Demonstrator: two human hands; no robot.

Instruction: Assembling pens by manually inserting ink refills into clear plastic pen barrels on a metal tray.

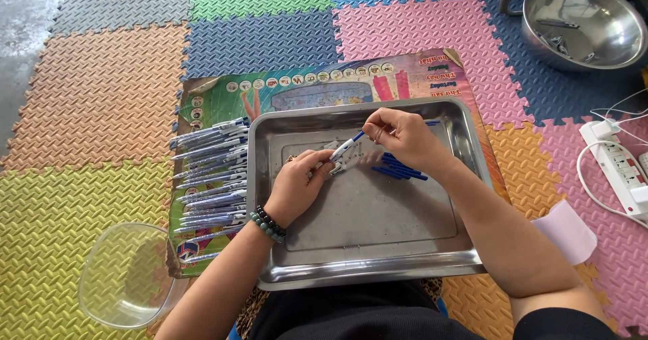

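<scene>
Over a steel tray (378, 262), my left hand (297, 185) grips the white barrel of a pen (344, 149) with a blue tip. My right hand (401, 134) pinches the pen's blue front end from the upper right. Both hands meet above the tray's middle. A small pile of blue pen parts (399, 168) lies in the tray just under my right wrist. My left wrist carries a dark bead bracelet (268, 223).
A row of several white and blue pens (209, 171) lies on a printed card (297, 90) left of the tray. A clear plastic bowl (125, 276) sits lower left, a steel bowl (584, 22) upper right, a white power strip (617, 168) at right. Coloured foam mats cover the floor.
</scene>
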